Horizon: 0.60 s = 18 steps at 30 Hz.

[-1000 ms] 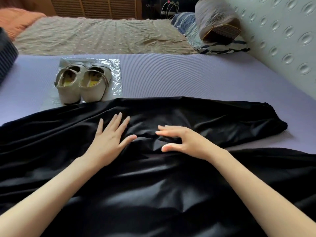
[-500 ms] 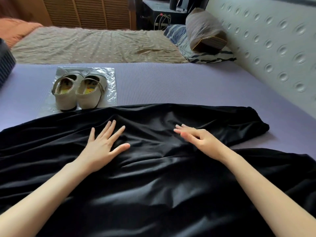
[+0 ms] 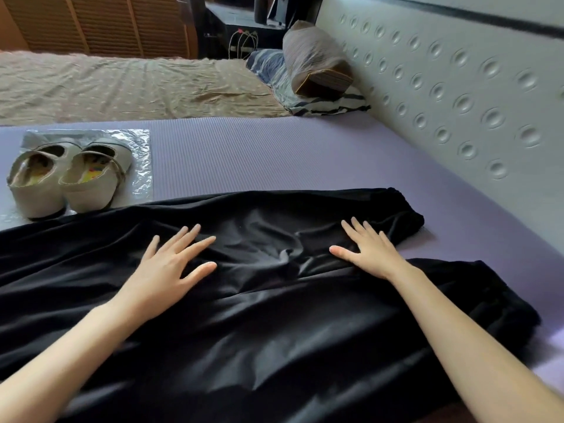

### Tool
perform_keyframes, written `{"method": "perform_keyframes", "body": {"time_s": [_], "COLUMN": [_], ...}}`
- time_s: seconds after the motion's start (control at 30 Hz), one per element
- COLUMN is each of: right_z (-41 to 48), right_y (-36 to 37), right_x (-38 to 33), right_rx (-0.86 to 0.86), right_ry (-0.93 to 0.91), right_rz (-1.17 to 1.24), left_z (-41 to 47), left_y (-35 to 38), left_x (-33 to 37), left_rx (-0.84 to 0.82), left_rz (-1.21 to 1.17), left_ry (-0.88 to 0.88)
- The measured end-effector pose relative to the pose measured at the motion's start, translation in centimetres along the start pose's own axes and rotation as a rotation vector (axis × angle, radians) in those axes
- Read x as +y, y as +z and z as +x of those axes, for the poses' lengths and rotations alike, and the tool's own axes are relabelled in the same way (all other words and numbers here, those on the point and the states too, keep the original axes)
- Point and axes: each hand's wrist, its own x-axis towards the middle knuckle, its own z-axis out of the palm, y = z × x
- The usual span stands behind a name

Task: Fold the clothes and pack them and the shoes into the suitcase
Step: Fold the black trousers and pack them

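Black garment (image 3: 244, 315) lies spread across the near part of the purple mat (image 3: 274, 154), wrinkled at the middle. Left hand (image 3: 164, 270) rests flat on it, fingers straight and spread, gripping nothing. Right hand (image 3: 370, 250) likewise flat, fingers spread, nearer the garment's right end. Pair of beige shoes (image 3: 67, 181) stands on a clear plastic sheet (image 3: 142, 160), far left, touching the garment's far edge.
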Motion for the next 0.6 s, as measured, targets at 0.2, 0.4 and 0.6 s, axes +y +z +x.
{"method": "perform_keyframes", "body": {"time_s": [0.2,0.4,0.6], "right_z": [1.3,4.2,6.1], "right_y": [-3.0,-4.7,-6.3], "right_x": [3.4,6.9,8.8], "right_rx": [0.71,0.529,0.948], "right_ry": [0.42,0.758,0.664], "right_rz": [0.32,0.371,0.747], "left_z": [4.3,5.7,6.7], "left_y": [3.3,5.0,5.2], "left_x": [6.4,10.4,9.9], "left_rx": [-0.143,-0.256,-0.202], "left_rz": [0.061,0.063,0.042], "left_ry": [0.072,0.091,0.055]}}
